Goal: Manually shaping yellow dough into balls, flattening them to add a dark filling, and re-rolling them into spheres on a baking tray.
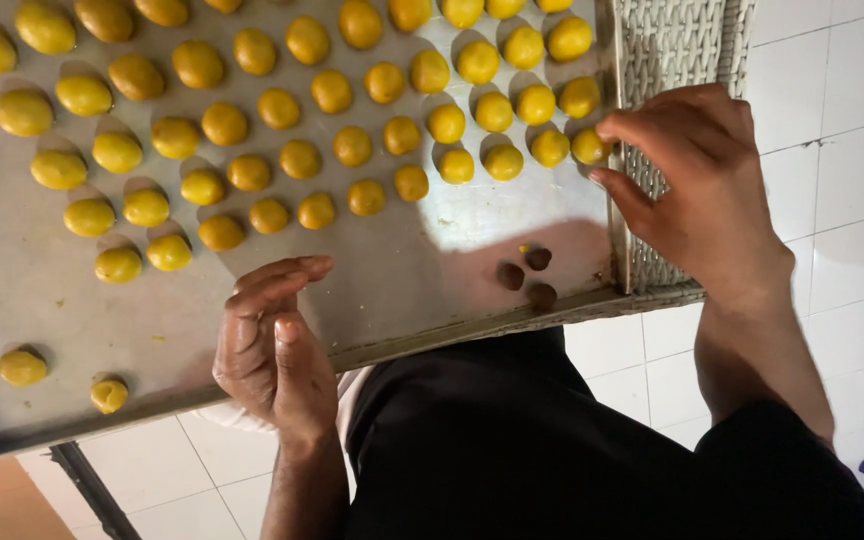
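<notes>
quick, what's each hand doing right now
Left hand: loosely curled at the tray edge, holding nothing visible.
Right hand: fingertips at a yellow ball; grip unclear.
</notes>
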